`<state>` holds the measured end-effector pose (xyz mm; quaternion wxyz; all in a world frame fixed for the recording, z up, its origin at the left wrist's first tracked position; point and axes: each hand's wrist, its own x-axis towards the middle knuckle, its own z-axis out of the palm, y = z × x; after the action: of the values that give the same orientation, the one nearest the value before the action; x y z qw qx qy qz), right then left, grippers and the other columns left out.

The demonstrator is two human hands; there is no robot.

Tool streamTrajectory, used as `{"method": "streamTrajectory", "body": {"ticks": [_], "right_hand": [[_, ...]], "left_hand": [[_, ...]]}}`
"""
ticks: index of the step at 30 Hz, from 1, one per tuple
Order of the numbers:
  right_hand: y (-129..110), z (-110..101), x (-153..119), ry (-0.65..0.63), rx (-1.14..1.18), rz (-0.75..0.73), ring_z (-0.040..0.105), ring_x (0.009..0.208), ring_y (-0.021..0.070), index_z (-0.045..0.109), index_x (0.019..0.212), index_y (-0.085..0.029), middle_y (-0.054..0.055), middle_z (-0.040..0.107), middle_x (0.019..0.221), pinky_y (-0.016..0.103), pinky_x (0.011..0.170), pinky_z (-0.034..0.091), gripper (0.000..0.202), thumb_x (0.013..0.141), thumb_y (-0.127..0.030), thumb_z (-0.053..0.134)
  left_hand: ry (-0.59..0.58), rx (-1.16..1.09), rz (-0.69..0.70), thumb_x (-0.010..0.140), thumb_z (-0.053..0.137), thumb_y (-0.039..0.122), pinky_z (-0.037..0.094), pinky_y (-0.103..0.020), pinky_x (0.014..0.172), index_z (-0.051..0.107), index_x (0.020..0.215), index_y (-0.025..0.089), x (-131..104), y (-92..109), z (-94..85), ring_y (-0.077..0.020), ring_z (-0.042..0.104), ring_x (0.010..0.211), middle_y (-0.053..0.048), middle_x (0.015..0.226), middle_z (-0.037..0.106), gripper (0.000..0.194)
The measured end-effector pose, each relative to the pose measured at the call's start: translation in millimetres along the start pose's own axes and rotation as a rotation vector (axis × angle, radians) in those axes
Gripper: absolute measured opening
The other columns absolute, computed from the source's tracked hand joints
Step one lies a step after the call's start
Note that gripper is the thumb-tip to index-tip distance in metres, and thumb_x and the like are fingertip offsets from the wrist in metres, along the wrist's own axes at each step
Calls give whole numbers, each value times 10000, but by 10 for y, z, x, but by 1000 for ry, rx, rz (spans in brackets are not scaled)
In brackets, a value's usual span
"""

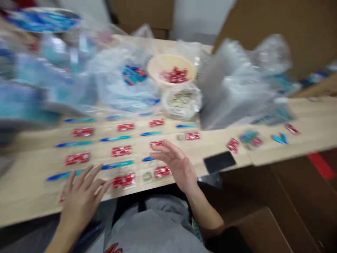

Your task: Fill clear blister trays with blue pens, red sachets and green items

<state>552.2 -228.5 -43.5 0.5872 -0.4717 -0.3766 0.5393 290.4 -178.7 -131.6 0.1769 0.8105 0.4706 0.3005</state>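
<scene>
left hand (83, 191) is held palm-down low over the near left of the table (23, 182); fingers are spread loosely, nothing is seen gripped, but what lies under the palm is hidden, so contact cannot be told. a red-patterned scrap at its wrist side is mostly covered. right hand (180, 168) is raised over the table's near edge, palm partly turned up, fingers extended and slightly bent, thumb apart; nothing is seen held.

red packets (124, 180) and blue sticks (117, 164), dark blue at one end and teal at the other, are laid out flat in rough columns in front of and between the hands. one stick is partly covered by the left fingertips, another by the right ones. a green ring (146, 176) is seen just beside a packet near the right hand.

behind the rows, a cream bowl (153, 72) is part-filled with red packets; a clear bag (168, 111) of small pale pieces is set just in front of it. bulky plastic bags (113, 95) are piled to the left, and a grey bag (221, 95) is stood to the right. a black flat rectangle (219, 162) is laid right of the right hand. image detail is blurred.
</scene>
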Motion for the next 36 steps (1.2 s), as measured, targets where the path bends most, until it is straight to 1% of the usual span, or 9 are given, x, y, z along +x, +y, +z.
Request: {"method": "streamTrajectory", "body": {"ticks": [3, 8, 11, 15, 20, 24, 30, 33, 36], "right_hand": [[-12, -853, -619, 488, -324, -116, 655, 1006, 228, 661, 1079, -213, 93, 690, 1106, 411, 957, 461, 441, 864, -572, 521], [507, -1660, -1457, 1239, -440, 32, 658, 873, 242, 637, 1003, -141, 141, 695, 989, 432, 859, 500, 508, 767, -584, 562], [767, -1732, -1645, 1291, -372, 95, 654, 773, 235, 631, 994, -121, 138, 698, 896, 425, 794, 514, 575, 754, -636, 540], [861, -1659, -1674, 1194, -324, 102, 654, 749, 235, 664, 874, -154, 105, 711, 820, 386, 763, 512, 496, 786, -629, 547], [877, -1732, -1656, 1132, -189, 134, 654, 708, 245, 645, 972, -149, 122, 714, 858, 401, 708, 529, 629, 733, -721, 542], [801, -1720, -1580, 1107, 26, 45, 658, 1011, 278, 548, 1250, -164, 142, 679, 1124, 442, 873, 520, 772, 749, -748, 485], [437, -1455, -1417, 824, 449, 173, 657, 1031, 315, 713, 949, -150, 160, 731, 908, 448, 886, 525, 880, 757, -843, 206], [341, -1324, -1329, 796, 587, 153, 675, 947, 291, 704, 922, -149, 144, 730, 840, 429, 855, 537, 873, 739, -865, 240], [363, -1234, -1251, 760, 649, 104, 681, 868, 259, 691, 927, -132, 140, 723, 832, 400, 838, 538, 883, 752, -867, 235]], "left_hand": [[-135, -234, 79, 864, 539, 408, 368, -469, 1077, 617, 724, 229, 257, 361, 383, -302, 578, 1165, -93, 1255, 635, 241], [-672, -503, 270, 907, 503, 382, 375, -409, 1095, 571, 1240, 252, 375, 1671, 1259, -237, 484, 1301, -94, 1388, 539, 363], [-803, -362, 427, 791, 687, 371, 235, -528, 1146, 481, 1361, 183, 409, 2338, 1866, -348, 344, 1392, -185, 1484, 401, 635], [-814, -45, 499, 757, 707, 229, 244, -578, 1089, 330, 1454, 85, 435, 2777, 2333, -427, 354, 1350, -293, 1445, 379, 805], [-792, -46, 446, 735, 684, 217, 324, -547, 1016, 350, 1438, 91, 381, 2888, 2277, -407, 468, 1209, -258, 1286, 511, 789], [-865, -376, 217, 700, 690, 261, 363, -528, 1008, 420, 1377, 164, 247, 2826, 1951, -360, 498, 1158, -175, 1229, 555, 735], [-983, -820, -28, 717, 701, 340, 378, -483, 1060, 507, 1238, 226, 43, 2521, 1568, -280, 495, 1214, -121, 1316, 516, 568], [-908, -895, -297, 753, 642, 455, 479, -442, 955, 472, 1216, 215, 16, 2333, 1564, -238, 599, 1061, -122, 1270, 547, 549], [-875, -912, -339, 705, 670, 527, 499, -434, 950, 473, 1180, 216, 8, 2194, 1601, -244, 617, 1064, -108, 1228, 581, 601]]}}
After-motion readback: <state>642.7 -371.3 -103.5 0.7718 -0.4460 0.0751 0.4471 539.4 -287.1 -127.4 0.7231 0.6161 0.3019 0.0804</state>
